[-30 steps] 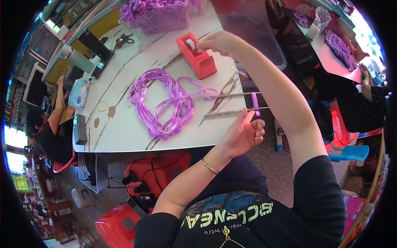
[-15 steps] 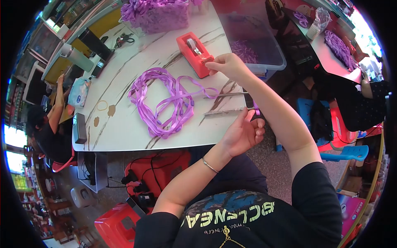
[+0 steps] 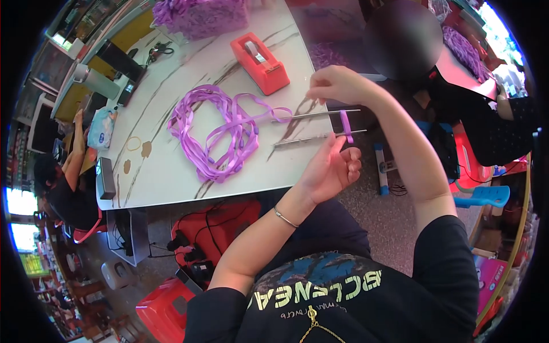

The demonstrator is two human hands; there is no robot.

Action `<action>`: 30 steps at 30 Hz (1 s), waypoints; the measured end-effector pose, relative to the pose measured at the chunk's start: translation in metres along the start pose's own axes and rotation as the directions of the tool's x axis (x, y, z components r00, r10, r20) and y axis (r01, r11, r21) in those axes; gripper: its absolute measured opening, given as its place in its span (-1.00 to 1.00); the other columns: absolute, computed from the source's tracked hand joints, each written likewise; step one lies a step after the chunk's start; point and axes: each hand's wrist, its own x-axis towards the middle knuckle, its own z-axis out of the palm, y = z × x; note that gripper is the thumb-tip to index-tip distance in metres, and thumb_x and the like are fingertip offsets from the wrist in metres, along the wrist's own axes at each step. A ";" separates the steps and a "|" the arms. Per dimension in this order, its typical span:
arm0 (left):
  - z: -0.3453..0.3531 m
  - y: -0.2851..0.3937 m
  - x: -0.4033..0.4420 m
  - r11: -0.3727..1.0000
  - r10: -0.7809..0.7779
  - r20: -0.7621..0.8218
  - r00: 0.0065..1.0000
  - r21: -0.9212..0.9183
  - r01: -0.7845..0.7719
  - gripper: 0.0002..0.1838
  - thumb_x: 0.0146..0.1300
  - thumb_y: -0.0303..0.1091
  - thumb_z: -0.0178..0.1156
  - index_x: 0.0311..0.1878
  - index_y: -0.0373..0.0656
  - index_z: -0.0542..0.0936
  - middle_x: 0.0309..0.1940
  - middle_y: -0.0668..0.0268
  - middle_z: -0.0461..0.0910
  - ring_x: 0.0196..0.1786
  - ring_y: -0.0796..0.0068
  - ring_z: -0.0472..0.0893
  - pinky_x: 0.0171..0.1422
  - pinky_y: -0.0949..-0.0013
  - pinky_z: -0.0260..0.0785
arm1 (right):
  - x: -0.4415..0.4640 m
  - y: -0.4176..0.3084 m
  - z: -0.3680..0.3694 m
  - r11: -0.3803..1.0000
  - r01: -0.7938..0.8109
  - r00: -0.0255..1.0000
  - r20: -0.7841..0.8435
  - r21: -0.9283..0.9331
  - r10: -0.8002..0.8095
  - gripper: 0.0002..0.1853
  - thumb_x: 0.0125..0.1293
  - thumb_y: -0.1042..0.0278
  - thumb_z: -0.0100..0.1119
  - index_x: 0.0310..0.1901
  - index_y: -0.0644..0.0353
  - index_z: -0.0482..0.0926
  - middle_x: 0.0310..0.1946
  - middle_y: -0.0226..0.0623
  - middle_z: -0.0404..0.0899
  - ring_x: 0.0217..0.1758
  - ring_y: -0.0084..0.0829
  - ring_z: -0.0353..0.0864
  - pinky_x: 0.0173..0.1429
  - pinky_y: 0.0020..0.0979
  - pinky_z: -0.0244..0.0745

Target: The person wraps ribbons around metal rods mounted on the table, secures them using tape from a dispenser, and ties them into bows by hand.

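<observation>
My left hand point(image 3: 331, 171), with a bracelet on its wrist, is by the front right table edge. Its thumb and forefinger close at a purple ribbon point(image 3: 345, 126) looped across two thin metal rods point(image 3: 320, 115); the exact grip is partly hidden. The rods jut past the table edge. Above them, my right hand point(image 3: 340, 86) is pinched; anything between its fingertips is too small to make out. A red tape dispenser point(image 3: 260, 64) with a roll in it stands left of the right hand, apart from it. A coil of purple ribbon point(image 3: 214, 134) lies left of the rods, one strand running toward them.
A bin heaped with purple ribbon point(image 3: 200, 20) stands at the back. Scissors point(image 3: 159, 51), a tissue pack point(image 3: 103, 128) and a dark box point(image 3: 105, 178) lie along the left. A person point(image 3: 66, 186) sits at the left, another point(image 3: 492, 137) at the right.
My right hand has left the tape dispenser and moved right, toward the rods, still pinched. My left hand stays by the rods. The whole view has shifted slightly.
</observation>
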 end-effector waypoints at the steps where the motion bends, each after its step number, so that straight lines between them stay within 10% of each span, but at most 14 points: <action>1: 0.001 0.001 0.000 1.000 0.002 -0.015 1.000 0.010 -0.002 -0.57 0.32 0.13 -0.14 -0.01 -0.02 0.24 -0.38 0.39 0.39 -0.37 0.53 0.35 -0.23 0.44 0.27 | -0.011 -0.001 -0.007 0.999 -0.021 0.996 0.081 -0.026 0.023 -0.75 0.17 0.17 0.13 -0.40 0.21 0.58 -0.55 -0.39 0.59 -0.44 -0.56 0.54 -0.30 -0.47 0.36; 10: 0.004 0.002 -0.001 0.999 0.011 -0.017 1.000 0.032 -0.010 -0.57 0.36 0.11 -0.20 0.05 -0.02 0.22 -0.39 0.40 0.37 -0.38 0.53 0.33 -0.21 0.44 0.26 | -0.042 0.016 -0.012 0.988 -0.086 0.933 0.338 -0.132 0.127 -0.78 0.16 0.17 0.14 -0.41 0.16 0.55 -0.53 -0.38 0.56 -0.38 -0.49 0.51 -0.28 -0.41 0.33; 27: 0.003 0.001 0.001 0.999 0.009 0.002 1.000 0.039 -0.009 -0.60 0.36 0.10 -0.19 0.00 -0.01 0.21 -0.42 0.40 0.35 -0.38 0.53 0.33 -0.20 0.45 0.25 | -0.061 0.008 -0.002 0.741 -0.240 0.968 -0.100 -0.628 0.229 -0.56 -0.08 -0.18 0.26 -0.65 0.09 0.54 -0.67 -0.40 0.52 -0.51 -0.37 0.56 -0.39 -0.38 0.41; 30: 0.003 0.002 0.001 0.999 0.006 0.013 1.000 0.035 -0.007 -0.58 0.35 0.11 -0.18 0.04 -0.02 0.21 -0.42 0.40 0.34 -0.38 0.53 0.33 -0.20 0.45 0.25 | -0.069 0.043 -0.001 0.882 -0.263 0.964 -0.136 -0.391 0.228 -0.62 0.07 -0.03 0.23 -0.60 0.12 0.49 -0.70 -0.47 0.46 -0.57 -0.46 0.51 -0.44 -0.42 0.37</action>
